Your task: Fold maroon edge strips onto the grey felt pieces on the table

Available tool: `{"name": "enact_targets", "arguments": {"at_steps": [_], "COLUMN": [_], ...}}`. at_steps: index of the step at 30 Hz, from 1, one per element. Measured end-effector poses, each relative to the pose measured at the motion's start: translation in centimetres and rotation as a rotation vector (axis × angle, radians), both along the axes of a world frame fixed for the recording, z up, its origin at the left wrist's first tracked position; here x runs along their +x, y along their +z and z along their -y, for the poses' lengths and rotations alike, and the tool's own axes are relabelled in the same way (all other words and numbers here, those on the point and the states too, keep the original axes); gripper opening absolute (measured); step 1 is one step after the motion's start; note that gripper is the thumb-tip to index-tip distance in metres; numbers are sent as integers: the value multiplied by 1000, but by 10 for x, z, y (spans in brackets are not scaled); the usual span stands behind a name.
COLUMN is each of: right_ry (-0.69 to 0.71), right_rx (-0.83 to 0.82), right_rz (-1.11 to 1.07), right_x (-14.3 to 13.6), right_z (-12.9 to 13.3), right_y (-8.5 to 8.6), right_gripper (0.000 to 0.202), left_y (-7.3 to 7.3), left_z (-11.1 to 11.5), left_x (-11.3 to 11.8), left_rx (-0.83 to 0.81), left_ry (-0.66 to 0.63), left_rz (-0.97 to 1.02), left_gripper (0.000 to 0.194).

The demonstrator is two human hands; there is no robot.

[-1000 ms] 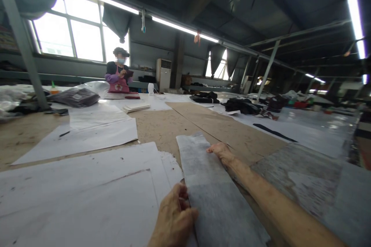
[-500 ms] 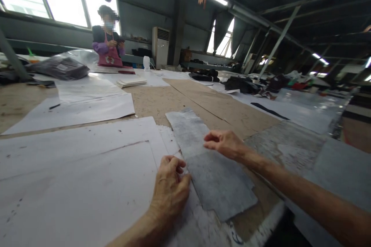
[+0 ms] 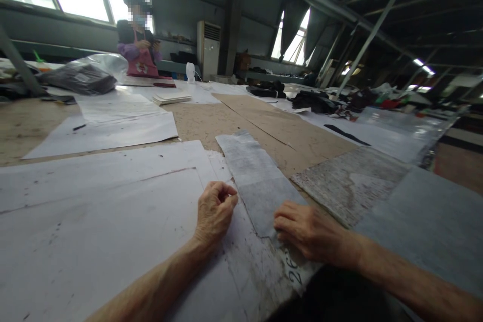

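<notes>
A long grey sheet piece (image 3: 260,176), with a felt-like surface and a notched near end, lies slanting away from me on the table. My right hand (image 3: 307,231) is closed at its near right end, the fingers curled down onto the piece and covering that corner. To the left of the piece, my left hand (image 3: 216,211) rests over white paper (image 3: 143,221). Its thumb and fingers are drawn together in a pinch, and whatever may be between them is too small to make out. Beneath the grey piece, a worn board edge bears the marking "26" (image 3: 295,270).
A brown board (image 3: 260,118) covers the table beyond. At right lie a scuffed grey board (image 3: 350,181) and a larger grey sheet (image 3: 430,226). A bagged dark bundle (image 3: 81,78) and a white pad stack (image 3: 171,96) lie at far left. A person (image 3: 140,50) in a pink apron stands behind.
My right hand has come down and nearer, from over the middle of the grey piece to its near end. My left hand stays beside the piece, its fingers closer together. The view has shifted slightly.
</notes>
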State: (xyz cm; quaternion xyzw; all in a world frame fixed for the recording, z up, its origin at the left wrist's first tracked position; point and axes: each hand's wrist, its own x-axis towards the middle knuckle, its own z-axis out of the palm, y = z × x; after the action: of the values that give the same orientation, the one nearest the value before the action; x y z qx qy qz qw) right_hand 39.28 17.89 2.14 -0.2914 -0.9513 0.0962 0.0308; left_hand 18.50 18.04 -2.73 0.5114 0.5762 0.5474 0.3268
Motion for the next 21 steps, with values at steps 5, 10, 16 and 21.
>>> {"name": "enact_targets", "arguments": {"at_steps": [5, 10, 16, 21], "right_ry": [-85, -436, -704, -697], "right_rx": [-73, -259, -540, -581], "right_rz": [-107, -279, -402, -464], "right_x": [-7, 1, 8, 7], "right_z": [7, -4, -12, -14], "right_y": [-3, -7, -12, -4], "right_gripper": [17, 14, 14, 20], "left_y": [1, 6, 8, 7], "left_z": [1, 4, 18, 25], "left_x": [-1, -1, 9, 16], "left_rx": [44, 85, 228, 256], "left_ry": [-32, -123, -441, -398], "left_rz": [-24, -159, -446, -708], "left_gripper": [7, 10, 19, 19]}}
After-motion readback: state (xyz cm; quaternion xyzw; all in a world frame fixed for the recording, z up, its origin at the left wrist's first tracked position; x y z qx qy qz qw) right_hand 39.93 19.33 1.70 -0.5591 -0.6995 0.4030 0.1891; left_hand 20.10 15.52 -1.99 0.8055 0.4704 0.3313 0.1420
